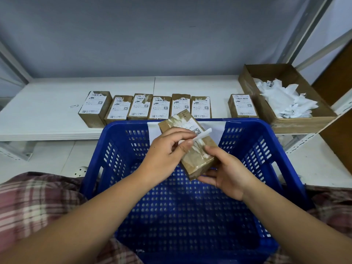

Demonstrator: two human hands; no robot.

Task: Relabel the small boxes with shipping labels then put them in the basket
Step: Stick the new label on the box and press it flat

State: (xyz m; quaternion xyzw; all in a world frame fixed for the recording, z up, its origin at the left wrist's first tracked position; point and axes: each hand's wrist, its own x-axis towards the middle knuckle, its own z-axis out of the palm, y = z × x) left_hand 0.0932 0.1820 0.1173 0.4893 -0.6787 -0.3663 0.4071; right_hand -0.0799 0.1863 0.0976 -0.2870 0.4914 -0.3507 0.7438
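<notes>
Reading from the left: plaid fabric covers the person's lap at the lower edge, and a white shelf runs across the middle of the view. Six small boxes lie side by side on the shelf, each with a printed shipping label facing up, several labels torn at the top. In front of them the left hand pinches a partly peeled white label strip between thumb and forefinger, the remaining fingers loosely curled. The strip is still attached to the held box, a brown carton with white label residue, tilted above the blue basket. The right hand grips the box's lower end, thumb on top and fingers underneath. Farther right, a seventh labelled box lies apart from the row, just beside an open cardboard tray that holds a heap of white label scraps.
</notes>
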